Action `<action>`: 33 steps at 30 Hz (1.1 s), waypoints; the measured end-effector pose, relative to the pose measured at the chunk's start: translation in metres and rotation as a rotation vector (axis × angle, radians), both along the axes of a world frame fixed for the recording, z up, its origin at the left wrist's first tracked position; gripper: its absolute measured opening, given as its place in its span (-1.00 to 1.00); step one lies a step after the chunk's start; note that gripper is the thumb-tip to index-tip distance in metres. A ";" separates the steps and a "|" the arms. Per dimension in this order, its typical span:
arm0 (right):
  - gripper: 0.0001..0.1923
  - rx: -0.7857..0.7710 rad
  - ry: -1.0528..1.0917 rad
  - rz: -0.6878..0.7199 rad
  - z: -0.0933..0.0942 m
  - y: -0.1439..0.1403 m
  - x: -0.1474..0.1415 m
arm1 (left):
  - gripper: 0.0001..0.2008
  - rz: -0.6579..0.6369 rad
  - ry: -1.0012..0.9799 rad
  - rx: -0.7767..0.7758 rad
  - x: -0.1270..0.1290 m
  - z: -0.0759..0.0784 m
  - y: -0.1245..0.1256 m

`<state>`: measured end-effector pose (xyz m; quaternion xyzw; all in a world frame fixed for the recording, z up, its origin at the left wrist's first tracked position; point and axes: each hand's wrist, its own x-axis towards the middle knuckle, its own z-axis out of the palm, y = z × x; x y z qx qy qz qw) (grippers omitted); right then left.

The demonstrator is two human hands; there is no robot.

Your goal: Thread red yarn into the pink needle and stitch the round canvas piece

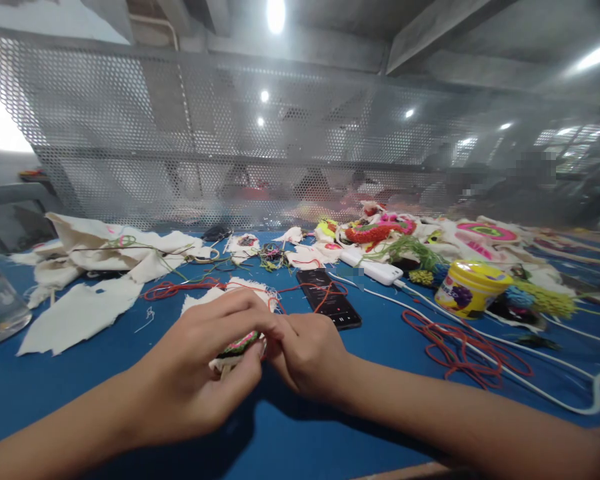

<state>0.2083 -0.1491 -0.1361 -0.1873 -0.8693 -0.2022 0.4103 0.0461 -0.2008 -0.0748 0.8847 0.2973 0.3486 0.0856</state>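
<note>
My left hand [200,373] curls around a small embroidered cloth piece [237,347] with pink and green stitching, thumb under it and fingers over the top. My right hand [307,353] meets it from the right, fingers pinched at the piece's edge where a red thread [280,307] leads off. Both hands hover low over the blue table [390,333]. Most of the piece is hidden by my fingers.
A black phone [330,300] lies just behind my hands, red thread across it. A white power bank [375,267] with cable, a yellow tub [470,287], a loose red thread coil [460,347], white fabric scraps [95,267] and colourful embroidered pieces [380,230] lie around. A mesh screen [280,133] backs the table.
</note>
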 end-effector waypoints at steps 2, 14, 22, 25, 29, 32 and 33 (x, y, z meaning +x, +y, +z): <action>-0.75 -0.001 0.010 -0.008 -0.001 0.001 0.000 | -0.70 0.006 0.004 -0.003 -0.002 0.002 0.000; -0.72 0.024 0.013 -0.023 0.002 0.000 -0.001 | -0.67 0.053 -0.041 -0.025 -0.005 0.003 0.004; -0.72 -0.078 -0.043 0.004 0.002 -0.001 0.002 | -0.75 -0.046 -0.086 0.032 -0.009 0.001 0.015; -0.72 -0.097 -0.056 0.008 0.002 -0.002 0.002 | -0.78 -0.072 -0.058 0.029 -0.013 0.002 0.017; -0.72 -0.109 -0.063 0.004 0.002 -0.001 0.002 | -0.79 -0.083 -0.010 0.006 -0.017 0.002 0.019; -0.73 -0.112 -0.055 0.003 0.002 -0.001 0.002 | -0.82 -0.057 0.030 0.000 -0.017 0.001 0.020; -0.73 -0.110 -0.053 0.007 0.002 -0.001 0.002 | -0.84 -0.046 0.038 0.003 -0.016 0.001 0.020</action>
